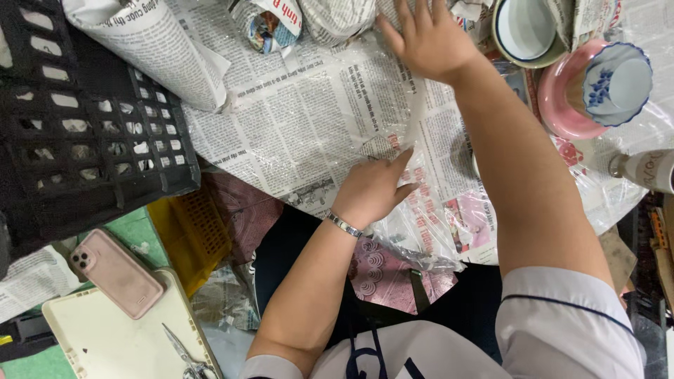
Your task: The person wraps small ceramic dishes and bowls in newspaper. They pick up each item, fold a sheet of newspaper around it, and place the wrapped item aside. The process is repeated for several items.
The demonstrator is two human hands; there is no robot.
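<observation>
Sleeve (562,316) sits nearest, low right | left hand (372,189) near, fingers pinched on the near end of the plastic strip (415,112) | right hand (428,38) far, flat with fingers spread, pressing the far end | strip runs near to far between the hands, on newspaper (295,126) | hands apart | pink bowl (569,105) far right

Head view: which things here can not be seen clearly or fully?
- Scissors: head view, tips cut off by the bottom edge.
- Black crate: cut off by the left edge; contents too dark.
- Wrapped bundles: newspaper hides what is inside.
- Right hand: fingertips cut off by the top edge.
</observation>
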